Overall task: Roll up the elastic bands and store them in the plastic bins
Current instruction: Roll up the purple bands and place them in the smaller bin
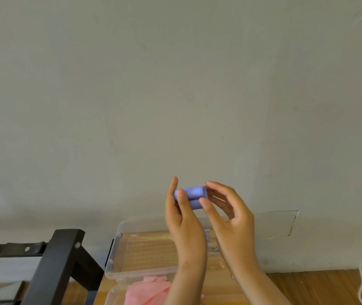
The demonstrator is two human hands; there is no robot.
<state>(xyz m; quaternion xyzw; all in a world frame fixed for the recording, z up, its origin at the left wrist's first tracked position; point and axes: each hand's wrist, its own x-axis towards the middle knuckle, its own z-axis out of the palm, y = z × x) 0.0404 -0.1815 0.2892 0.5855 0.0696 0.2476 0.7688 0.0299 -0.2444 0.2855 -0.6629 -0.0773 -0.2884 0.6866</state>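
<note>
A single wide-angle head view looks forward from the person's own height, tilted only slightly down. The wall (175,84) fills most of it, and the desk (318,287) shows only as a strip along the bottom edge. The left hand (184,221) and right hand (230,219) are raised close before the lens.

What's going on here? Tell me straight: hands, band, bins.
A person holds a purple elastic band, rolled into a short tube, up in front of the wall. The left hand pinches its left end and the right hand pinches its right end. Below the hands sit two clear plastic bins: the far bin and the near bin, which holds a crumpled pink band. The purple roll is not yet in either bin.
</note>
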